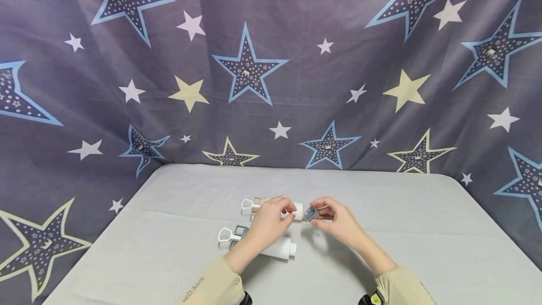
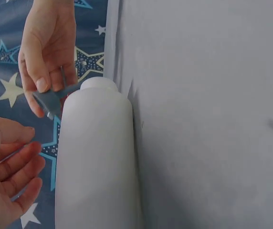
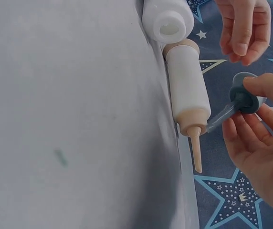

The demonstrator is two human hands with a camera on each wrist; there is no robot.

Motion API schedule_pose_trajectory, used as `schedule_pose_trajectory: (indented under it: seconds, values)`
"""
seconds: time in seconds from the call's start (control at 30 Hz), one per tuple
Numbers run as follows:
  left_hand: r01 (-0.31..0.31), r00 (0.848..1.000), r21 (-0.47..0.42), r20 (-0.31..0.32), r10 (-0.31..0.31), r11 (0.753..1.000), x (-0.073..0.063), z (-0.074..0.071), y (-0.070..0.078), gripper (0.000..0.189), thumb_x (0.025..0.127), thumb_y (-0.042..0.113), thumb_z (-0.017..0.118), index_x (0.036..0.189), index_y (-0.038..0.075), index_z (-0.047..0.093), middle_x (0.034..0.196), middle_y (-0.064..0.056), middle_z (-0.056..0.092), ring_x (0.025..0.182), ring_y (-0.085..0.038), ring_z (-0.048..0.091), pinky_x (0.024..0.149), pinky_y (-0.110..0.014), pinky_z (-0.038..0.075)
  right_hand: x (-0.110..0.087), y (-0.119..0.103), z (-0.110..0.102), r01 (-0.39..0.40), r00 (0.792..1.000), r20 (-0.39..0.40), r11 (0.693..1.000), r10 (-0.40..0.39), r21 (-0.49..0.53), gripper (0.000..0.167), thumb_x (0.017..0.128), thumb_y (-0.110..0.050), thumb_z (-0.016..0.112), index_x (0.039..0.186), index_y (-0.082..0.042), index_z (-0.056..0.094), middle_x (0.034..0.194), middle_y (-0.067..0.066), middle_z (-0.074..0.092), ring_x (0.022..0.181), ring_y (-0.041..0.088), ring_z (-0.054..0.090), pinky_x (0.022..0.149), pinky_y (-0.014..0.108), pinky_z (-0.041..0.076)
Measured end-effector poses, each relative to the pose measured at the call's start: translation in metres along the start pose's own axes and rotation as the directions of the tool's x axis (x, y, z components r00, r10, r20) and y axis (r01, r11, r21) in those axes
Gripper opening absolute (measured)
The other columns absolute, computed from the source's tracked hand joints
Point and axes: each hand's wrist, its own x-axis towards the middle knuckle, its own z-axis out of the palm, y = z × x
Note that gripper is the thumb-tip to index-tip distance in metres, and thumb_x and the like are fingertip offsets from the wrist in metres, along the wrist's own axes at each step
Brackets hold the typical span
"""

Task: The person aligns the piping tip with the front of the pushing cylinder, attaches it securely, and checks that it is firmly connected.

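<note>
My right hand [image 1: 334, 218] pinches a grey-blue cap [image 3: 244, 98] with a narrow clear tube sticking out of it. My left hand [image 1: 273, 220] hovers with loosely curled fingers and nothing in them, as the left wrist view shows. Two white syringe-like barrels lie on the table with their looped handles to the left. The far barrel [image 3: 189, 83] has a beige end with a tapered beige spout [image 3: 196, 150]. The nearer barrel [image 1: 277, 248] has a grey handle end and a bare white neck [image 3: 171, 26]. My left forearm partly covers it.
A grey cloth-covered table [image 1: 169, 253] lies under both barrels. Behind it hangs a dark curtain [image 1: 296, 84] printed with stars. White ring pulls [image 1: 225, 235] stick out at the left.
</note>
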Motion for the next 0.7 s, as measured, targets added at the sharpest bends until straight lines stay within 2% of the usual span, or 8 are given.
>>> schedule_pose_trajectory:
  seconds: [0.17, 0.37, 0.5, 0.7]
  values:
    - [0.013, 0.998, 0.045, 0.054, -0.015, 0.999, -0.001, -0.005, -0.003, 0.005, 0.077, 0.017, 0.068, 0.081, 0.016, 0.065, 0.080, 0.006, 0.063, 0.076, -0.014, 0.060, 0.065, -0.025, 0.045, -0.004, -0.002, -0.001, 0.013, 0.999, 0.035, 1.000, -0.013, 0.000, 0.038, 0.077, -0.007, 0.068, 0.112, 0.001, 0.056, 0.101, 0.014, 0.062, 0.091, 0.023, 0.061, 0.080, 0.025, 0.050]
    - [-0.044, 0.989, 0.043, 0.142, 0.037, 0.998, -0.004, -0.013, -0.010, 0.010, 0.077, 0.019, 0.069, 0.085, 0.015, 0.066, 0.083, 0.004, 0.064, 0.077, -0.014, 0.059, 0.069, -0.025, 0.046, -0.009, -0.001, -0.001, 0.029, 0.997, 0.072, 0.999, -0.027, -0.038, 0.038, 0.078, -0.010, 0.068, 0.112, 0.001, 0.056, 0.103, 0.014, 0.062, 0.091, 0.023, 0.060, 0.083, 0.031, 0.049]
    - [-0.112, 0.970, 0.037, 0.220, 0.101, 0.993, -0.008, -0.018, -0.016, 0.016, 0.077, 0.022, 0.069, 0.091, 0.014, 0.066, 0.085, 0.004, 0.064, 0.080, -0.012, 0.059, 0.072, -0.026, 0.047, -0.012, 0.000, -0.002, 0.041, 0.995, 0.091, 0.998, -0.036, -0.056, 0.038, 0.077, -0.010, 0.068, 0.111, 0.002, 0.057, 0.102, 0.014, 0.062, 0.090, 0.022, 0.061, 0.083, 0.033, 0.049]
    - [-0.188, 0.928, 0.042, 0.336, 0.163, 0.981, -0.015, -0.025, -0.026, 0.029, 0.076, 0.032, 0.069, 0.100, 0.016, 0.065, 0.090, 0.005, 0.063, 0.084, -0.011, 0.059, 0.074, -0.026, 0.046, -0.016, 0.005, -0.004, 0.068, 0.990, 0.127, 0.995, -0.059, -0.069, 0.039, 0.077, -0.009, 0.068, 0.112, 0.004, 0.056, 0.102, 0.013, 0.062, 0.089, 0.022, 0.060, 0.082, 0.031, 0.050]
